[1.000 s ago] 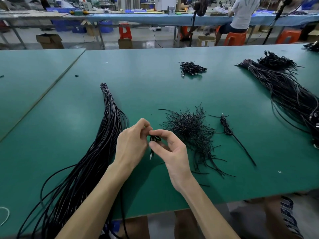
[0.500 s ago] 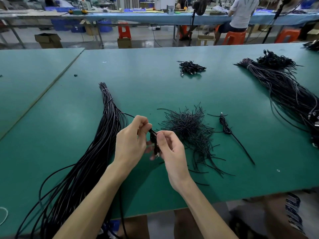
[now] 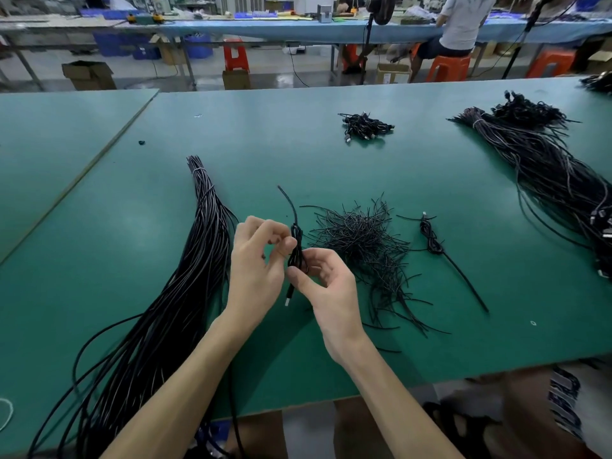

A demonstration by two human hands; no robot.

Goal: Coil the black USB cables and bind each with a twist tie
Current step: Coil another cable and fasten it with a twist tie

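Black rubbery USB cable coil (image 3: 295,251), mid-frame, was pinched by my left hand (image 3: 255,273) and right hand (image 3: 328,283) (springy, I judged); slackening risked uncoiling.

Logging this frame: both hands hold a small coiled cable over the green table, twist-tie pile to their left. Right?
Wrong side. The head view shows the twist ties to the right of the hands; the long bundle lies on the left. The left hand and right hand do hold the coiled cable over the table.
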